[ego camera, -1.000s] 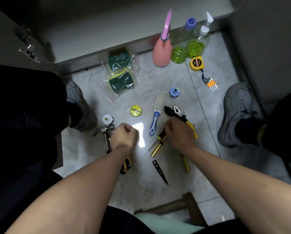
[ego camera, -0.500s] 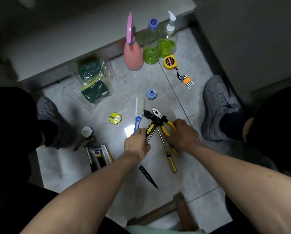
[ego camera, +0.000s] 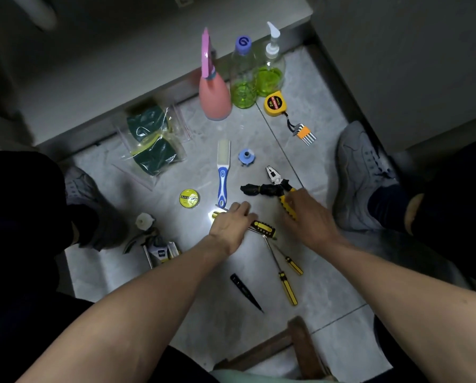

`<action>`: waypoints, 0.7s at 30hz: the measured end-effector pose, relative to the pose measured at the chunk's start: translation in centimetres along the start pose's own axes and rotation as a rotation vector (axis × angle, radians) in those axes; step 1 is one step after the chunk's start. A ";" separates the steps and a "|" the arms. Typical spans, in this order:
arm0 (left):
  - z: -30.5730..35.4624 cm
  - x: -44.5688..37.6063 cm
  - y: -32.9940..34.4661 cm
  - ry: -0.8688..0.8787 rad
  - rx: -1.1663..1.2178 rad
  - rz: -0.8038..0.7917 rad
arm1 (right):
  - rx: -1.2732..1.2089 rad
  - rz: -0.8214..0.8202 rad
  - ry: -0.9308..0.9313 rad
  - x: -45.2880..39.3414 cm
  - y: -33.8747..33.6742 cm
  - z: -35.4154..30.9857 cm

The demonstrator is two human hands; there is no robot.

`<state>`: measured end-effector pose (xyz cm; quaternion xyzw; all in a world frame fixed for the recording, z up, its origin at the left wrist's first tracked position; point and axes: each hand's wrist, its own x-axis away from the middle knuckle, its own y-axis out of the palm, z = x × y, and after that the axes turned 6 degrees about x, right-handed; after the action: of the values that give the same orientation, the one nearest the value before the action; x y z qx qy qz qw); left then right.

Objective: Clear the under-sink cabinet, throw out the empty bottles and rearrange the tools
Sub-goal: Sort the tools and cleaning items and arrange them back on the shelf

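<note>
Grey floor tiles are carrying stiff tools: your left hand (ego camera: 232,219) is gripping a screwdriver (ego camera: 261,227), right-hand fingers (ego camera: 294,196) clasping the pliers (ego camera: 276,186) by their ridged, non-slip handles.

A grey marble-patterned tile floor (ego camera: 209,275) is filling the middle of the view, with thin grout lines running across it. A pale cabinet base (ego camera: 115,78) is bordering it at the top, and a grey wall panel (ego camera: 402,51) is closing the right side. A bright glare patch (ego camera: 211,215) is reflecting off the tiles. A wooden stool frame (ego camera: 300,344) is showing at the bottom edge.
</note>
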<state>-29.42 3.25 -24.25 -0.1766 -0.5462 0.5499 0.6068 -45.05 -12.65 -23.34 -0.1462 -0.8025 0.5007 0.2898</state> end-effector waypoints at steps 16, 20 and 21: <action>-3.7 3.3 0.1 -0.077 0.094 0.076 | -0.013 -0.328 0.155 2.1 0.9 -3.5; -3.2 1.8 -2.0 -0.147 -0.056 -0.049 | -0.095 -0.296 0.307 2.9 0.9 -3.5; -3.3 1.8 -2.2 -0.126 -0.064 -0.069 | -0.119 -0.289 0.331 2.9 1.1 -3.7</action>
<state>-25.90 5.32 -22.69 -0.1422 -0.6063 0.5209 0.5838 -45.11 -7.98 -22.15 -0.1267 -0.7847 0.3752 0.4768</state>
